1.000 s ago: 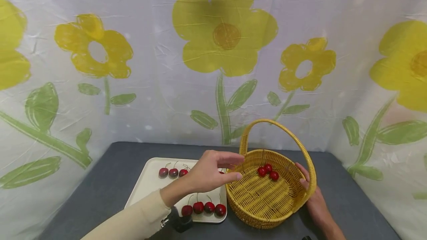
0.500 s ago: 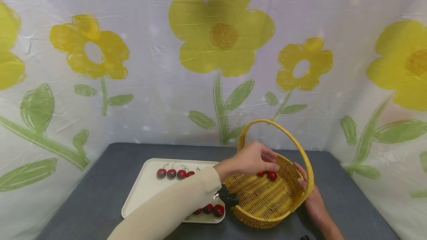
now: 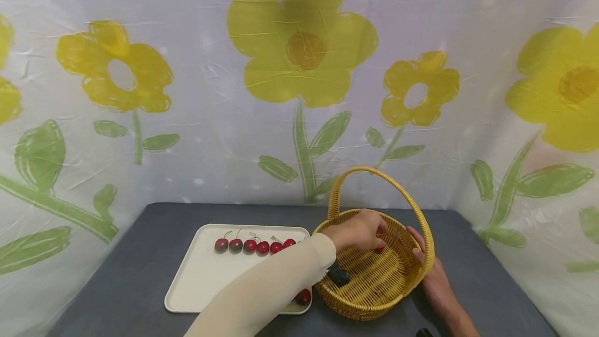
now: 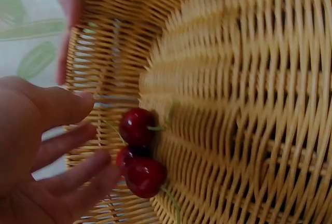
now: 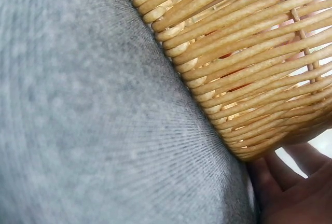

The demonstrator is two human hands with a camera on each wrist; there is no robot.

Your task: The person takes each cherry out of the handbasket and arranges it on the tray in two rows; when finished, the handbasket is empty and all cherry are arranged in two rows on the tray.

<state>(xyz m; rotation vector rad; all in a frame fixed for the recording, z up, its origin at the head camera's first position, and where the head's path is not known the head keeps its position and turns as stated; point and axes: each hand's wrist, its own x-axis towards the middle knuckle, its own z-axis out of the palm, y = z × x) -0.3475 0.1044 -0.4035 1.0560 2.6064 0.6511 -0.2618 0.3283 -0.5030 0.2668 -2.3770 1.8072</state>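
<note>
In the head view a round yellow wicker basket (image 3: 374,280) with a tall arched handle stands on the dark table. My left hand (image 3: 357,230) reaches over its left rim and down inside. The left wrist view shows that hand's fingers spread beside a small cluster of red cherries (image 4: 145,175) with green stems. No cherry is plainly held; some fingertips overlap or touch the cluster. My right hand (image 3: 437,282) rests its extended fingers against the basket's right side, partly behind the handle. In the right wrist view its fingers (image 5: 295,167) lie against the outer wicker wall.
A cream tray (image 3: 196,274) sits left of the basket. Several cherries (image 3: 249,246) line its back edge, and another cherry (image 3: 303,297) shows at the front right, partly covered by my left sleeve (image 3: 271,285). A flower-printed cloth (image 3: 215,134) hangs behind the table.
My left hand has moved right and down, from above the tray's edge into the basket near the cherries. The right hand stays at the basket's side. The head view has shifted slightly.
</note>
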